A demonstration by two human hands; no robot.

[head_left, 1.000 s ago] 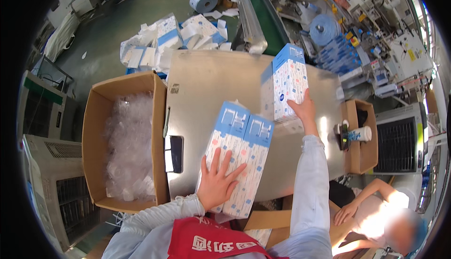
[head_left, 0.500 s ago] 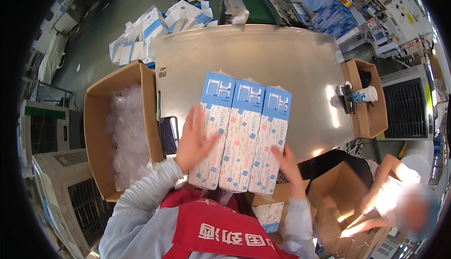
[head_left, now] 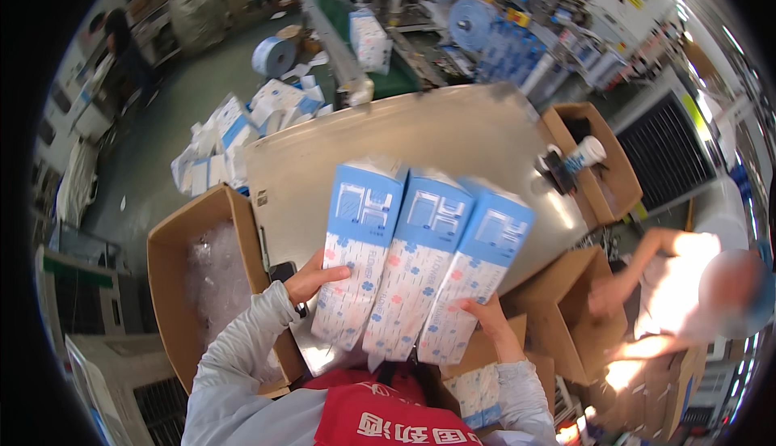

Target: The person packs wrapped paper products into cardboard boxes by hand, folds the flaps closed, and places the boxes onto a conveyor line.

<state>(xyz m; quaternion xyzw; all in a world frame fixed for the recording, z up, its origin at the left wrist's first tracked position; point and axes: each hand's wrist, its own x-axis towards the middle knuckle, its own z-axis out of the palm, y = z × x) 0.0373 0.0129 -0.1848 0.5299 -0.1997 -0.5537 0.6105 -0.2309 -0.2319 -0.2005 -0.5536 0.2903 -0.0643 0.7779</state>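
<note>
Three tall blue-and-white tissue packs (head_left: 416, 264) are pressed side by side and lifted above the near edge of the steel table (head_left: 420, 135). My left hand (head_left: 311, 278) presses flat on the left pack's side. My right hand (head_left: 489, 321) grips the lower right corner of the right pack. Both hands squeeze the row between them, and the packs tilt toward me.
An open cardboard box (head_left: 174, 284) lined with clear plastic stands at my left. More cartons (head_left: 558, 312) sit at my right, where another person (head_left: 687, 300) bends over one. A small box (head_left: 594, 163) with a cup rests at the table's right. Loose packs (head_left: 230, 135) litter the floor beyond.
A second ago my right hand reached for a pack standing on the table; now three packs are gathered between both hands, lifted and drawn toward me.
</note>
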